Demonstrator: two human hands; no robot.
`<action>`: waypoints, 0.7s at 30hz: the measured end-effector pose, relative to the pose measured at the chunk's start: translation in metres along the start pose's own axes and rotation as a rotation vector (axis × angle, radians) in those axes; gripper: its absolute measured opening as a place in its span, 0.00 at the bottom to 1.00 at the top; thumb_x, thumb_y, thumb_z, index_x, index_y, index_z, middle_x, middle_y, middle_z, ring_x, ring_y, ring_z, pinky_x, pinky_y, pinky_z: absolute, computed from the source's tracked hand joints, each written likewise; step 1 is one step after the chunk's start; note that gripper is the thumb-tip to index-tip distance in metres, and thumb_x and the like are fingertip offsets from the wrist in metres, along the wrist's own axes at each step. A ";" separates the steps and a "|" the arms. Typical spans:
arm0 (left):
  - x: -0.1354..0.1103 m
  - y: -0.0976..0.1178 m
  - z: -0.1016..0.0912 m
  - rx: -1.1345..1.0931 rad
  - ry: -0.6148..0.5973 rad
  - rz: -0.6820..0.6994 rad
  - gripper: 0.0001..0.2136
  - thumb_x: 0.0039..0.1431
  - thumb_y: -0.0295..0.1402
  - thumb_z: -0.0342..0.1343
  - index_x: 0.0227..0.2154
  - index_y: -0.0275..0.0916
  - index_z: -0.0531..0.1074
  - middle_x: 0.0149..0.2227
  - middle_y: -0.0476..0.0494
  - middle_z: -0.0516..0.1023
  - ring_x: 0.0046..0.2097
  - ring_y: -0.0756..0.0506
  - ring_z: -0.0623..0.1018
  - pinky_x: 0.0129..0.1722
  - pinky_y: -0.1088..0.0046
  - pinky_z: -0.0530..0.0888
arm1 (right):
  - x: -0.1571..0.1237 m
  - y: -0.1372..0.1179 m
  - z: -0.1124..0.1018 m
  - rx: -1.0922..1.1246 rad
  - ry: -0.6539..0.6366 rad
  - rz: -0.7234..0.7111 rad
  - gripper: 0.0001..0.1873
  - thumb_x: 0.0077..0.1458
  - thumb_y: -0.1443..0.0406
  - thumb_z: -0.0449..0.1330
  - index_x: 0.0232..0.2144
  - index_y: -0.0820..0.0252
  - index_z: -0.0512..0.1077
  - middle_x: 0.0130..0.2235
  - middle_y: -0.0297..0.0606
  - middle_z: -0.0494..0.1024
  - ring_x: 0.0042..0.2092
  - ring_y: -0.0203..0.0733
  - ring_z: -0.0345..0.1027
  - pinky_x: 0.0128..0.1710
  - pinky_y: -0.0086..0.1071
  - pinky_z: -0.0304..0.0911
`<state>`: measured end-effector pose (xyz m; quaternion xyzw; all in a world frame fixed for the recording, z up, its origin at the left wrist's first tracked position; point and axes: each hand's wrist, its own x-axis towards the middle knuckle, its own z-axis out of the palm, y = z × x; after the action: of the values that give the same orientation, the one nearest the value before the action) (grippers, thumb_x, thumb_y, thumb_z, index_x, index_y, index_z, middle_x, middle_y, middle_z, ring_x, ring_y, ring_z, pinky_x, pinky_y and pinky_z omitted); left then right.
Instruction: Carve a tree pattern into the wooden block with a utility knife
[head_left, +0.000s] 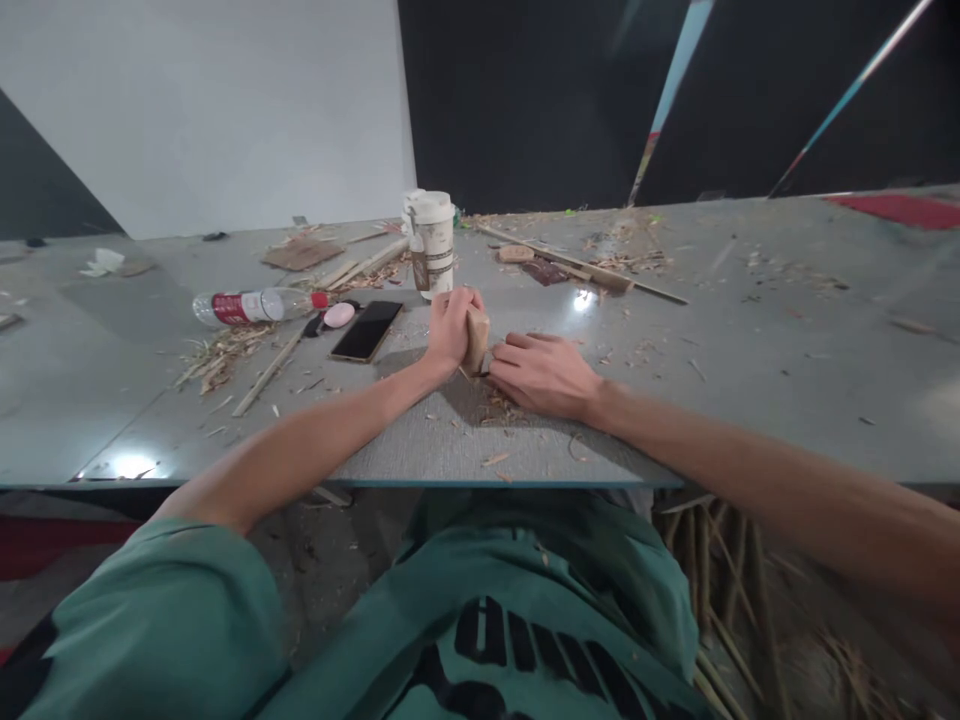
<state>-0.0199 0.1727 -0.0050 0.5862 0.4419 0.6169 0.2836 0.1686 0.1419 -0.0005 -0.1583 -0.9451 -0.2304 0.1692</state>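
Fingers wrapped round its upper part, my left hand (452,328) holds a tan wooden block (475,343) upright on the grey table. The block's lower edge is at the tabletop. Just right of it, my right hand (546,375) rests low over the table with its fingers curled under; whatever they may hold is hidden. A small dark sliver shows between the block's base and the right fingertips. Wood shavings (501,408) lie beneath and in front of the hands. Behind the left hand stands a white lidded paper cup (433,240).
Left of the hands lie a black phone (367,331), a pink oval object (339,315) and a plastic bottle (251,306) on its side. Wooden strips (592,268) and a small wood block (516,254) lie behind. The table's front edge (525,484) runs before my body.
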 end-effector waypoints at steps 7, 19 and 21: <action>0.000 0.006 0.001 0.001 0.008 0.008 0.25 0.75 0.33 0.45 0.17 0.42 0.63 0.20 0.48 0.63 0.28 0.46 0.65 0.35 0.64 0.67 | 0.002 -0.001 -0.001 -0.004 -0.018 0.033 0.19 0.77 0.63 0.49 0.38 0.61 0.76 0.39 0.42 0.80 0.41 0.44 0.66 0.37 0.39 0.51; 0.006 -0.002 -0.001 0.006 0.025 -0.094 0.20 0.77 0.38 0.50 0.29 0.37 0.77 0.34 0.43 0.81 0.40 0.44 0.79 0.46 0.62 0.80 | 0.009 0.000 -0.003 0.074 -0.136 -0.005 0.15 0.75 0.66 0.52 0.40 0.60 0.78 0.41 0.41 0.82 0.40 0.43 0.67 0.34 0.39 0.48; 0.006 -0.005 -0.001 -0.021 0.018 -0.095 0.24 0.78 0.37 0.46 0.24 0.38 0.74 0.30 0.43 0.79 0.38 0.44 0.78 0.45 0.63 0.79 | 0.007 -0.001 -0.002 0.078 -0.136 0.001 0.15 0.75 0.65 0.52 0.40 0.60 0.78 0.42 0.41 0.82 0.41 0.44 0.67 0.34 0.39 0.49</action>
<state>-0.0224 0.1803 -0.0062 0.5561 0.4653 0.6125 0.3148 0.1623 0.1418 0.0041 -0.1676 -0.9626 -0.1818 0.1107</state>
